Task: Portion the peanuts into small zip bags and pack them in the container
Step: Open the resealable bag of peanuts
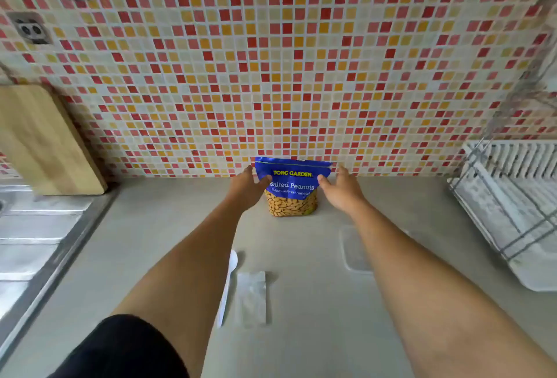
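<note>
While the peanut bag (292,186) stands upright, left hand (247,189) and right hand (344,193) touch it, grips spread.

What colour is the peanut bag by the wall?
The peanut bag is blue with yellow and white lettering, peanuts showing at the bottom; head view shows it best.

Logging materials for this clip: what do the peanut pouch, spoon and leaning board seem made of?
Peanut pouch: apparently glossy printed plastic film; the lower part shows nuts, through a clear window or as print. Spoon: likely plastic, plain matte white throughout. Board: wood or bamboo, pale with visible grain.
</note>
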Action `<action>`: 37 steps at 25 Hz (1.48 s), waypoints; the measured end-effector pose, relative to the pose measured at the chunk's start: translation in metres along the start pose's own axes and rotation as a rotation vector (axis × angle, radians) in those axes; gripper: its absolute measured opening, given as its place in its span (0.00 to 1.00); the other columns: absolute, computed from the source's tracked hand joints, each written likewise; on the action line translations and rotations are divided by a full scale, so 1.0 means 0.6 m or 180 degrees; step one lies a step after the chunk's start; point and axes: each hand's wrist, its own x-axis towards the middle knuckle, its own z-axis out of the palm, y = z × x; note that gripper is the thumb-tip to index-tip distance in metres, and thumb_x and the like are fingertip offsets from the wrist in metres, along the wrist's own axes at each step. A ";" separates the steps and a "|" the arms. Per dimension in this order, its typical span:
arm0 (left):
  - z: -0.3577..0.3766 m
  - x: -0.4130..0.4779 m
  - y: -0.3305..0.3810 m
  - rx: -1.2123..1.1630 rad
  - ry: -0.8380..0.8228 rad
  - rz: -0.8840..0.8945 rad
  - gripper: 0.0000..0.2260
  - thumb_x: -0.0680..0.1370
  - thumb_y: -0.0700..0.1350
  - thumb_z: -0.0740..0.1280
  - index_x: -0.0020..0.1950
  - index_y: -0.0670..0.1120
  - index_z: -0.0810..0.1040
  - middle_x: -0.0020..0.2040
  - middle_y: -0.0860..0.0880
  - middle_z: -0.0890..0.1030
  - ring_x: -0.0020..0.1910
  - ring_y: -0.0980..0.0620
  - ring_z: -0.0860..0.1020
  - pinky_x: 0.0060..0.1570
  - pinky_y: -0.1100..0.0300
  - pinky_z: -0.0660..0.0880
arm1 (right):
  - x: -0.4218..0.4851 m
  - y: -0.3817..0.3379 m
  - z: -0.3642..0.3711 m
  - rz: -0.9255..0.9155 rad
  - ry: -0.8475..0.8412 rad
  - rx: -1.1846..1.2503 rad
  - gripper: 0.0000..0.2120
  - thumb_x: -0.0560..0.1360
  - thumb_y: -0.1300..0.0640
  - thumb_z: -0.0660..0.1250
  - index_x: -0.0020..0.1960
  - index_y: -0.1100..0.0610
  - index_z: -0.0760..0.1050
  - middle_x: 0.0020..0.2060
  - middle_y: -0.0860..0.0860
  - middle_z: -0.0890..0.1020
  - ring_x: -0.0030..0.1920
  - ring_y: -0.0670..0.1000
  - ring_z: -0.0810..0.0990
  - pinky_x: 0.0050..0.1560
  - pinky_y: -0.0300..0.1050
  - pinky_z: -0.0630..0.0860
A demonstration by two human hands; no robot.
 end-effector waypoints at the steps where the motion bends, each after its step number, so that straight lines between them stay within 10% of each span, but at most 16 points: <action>1: 0.003 0.015 -0.001 -0.0094 -0.0030 -0.0034 0.27 0.80 0.53 0.60 0.74 0.41 0.59 0.71 0.41 0.69 0.68 0.42 0.69 0.59 0.52 0.69 | 0.017 -0.001 0.006 0.0081 0.0006 0.0031 0.26 0.79 0.49 0.60 0.71 0.62 0.61 0.69 0.59 0.68 0.68 0.58 0.68 0.62 0.48 0.69; 9: 0.056 0.112 -0.042 -0.1509 -0.0294 -0.0339 0.23 0.76 0.48 0.67 0.69 0.45 0.64 0.64 0.48 0.73 0.58 0.48 0.74 0.48 0.51 0.74 | 0.119 0.057 0.069 0.0813 -0.0417 0.1004 0.34 0.75 0.43 0.64 0.74 0.54 0.54 0.70 0.54 0.68 0.68 0.56 0.69 0.64 0.52 0.69; 15: 0.069 0.133 -0.080 -0.2431 -0.0496 -0.0309 0.18 0.77 0.39 0.66 0.65 0.42 0.69 0.64 0.42 0.74 0.64 0.43 0.74 0.46 0.57 0.78 | 0.152 0.079 0.111 0.0738 -0.0335 0.1978 0.09 0.75 0.53 0.66 0.52 0.49 0.67 0.56 0.53 0.80 0.55 0.53 0.79 0.59 0.55 0.76; 25: 0.057 -0.032 -0.128 -0.1970 -0.0488 0.0161 0.13 0.76 0.40 0.68 0.60 0.43 0.75 0.55 0.42 0.80 0.56 0.45 0.79 0.55 0.48 0.79 | -0.035 0.118 0.088 0.0907 -0.0488 0.2675 0.12 0.77 0.60 0.64 0.58 0.62 0.68 0.55 0.56 0.79 0.57 0.52 0.78 0.53 0.46 0.76; 31: 0.061 -0.094 -0.126 -0.1578 -0.0358 0.0266 0.12 0.76 0.43 0.68 0.59 0.45 0.73 0.54 0.48 0.81 0.55 0.47 0.80 0.48 0.59 0.80 | -0.079 0.140 0.095 0.0637 -0.0385 0.2362 0.07 0.76 0.56 0.65 0.52 0.54 0.68 0.52 0.52 0.80 0.51 0.48 0.80 0.53 0.47 0.78; 37: 0.010 -0.069 -0.067 -0.0627 -0.0517 0.1013 0.18 0.76 0.50 0.67 0.65 0.49 0.71 0.61 0.56 0.76 0.56 0.58 0.74 0.46 0.70 0.74 | -0.127 0.140 0.104 0.0050 0.0464 0.1591 0.09 0.74 0.54 0.68 0.47 0.56 0.69 0.42 0.49 0.77 0.40 0.44 0.79 0.40 0.29 0.73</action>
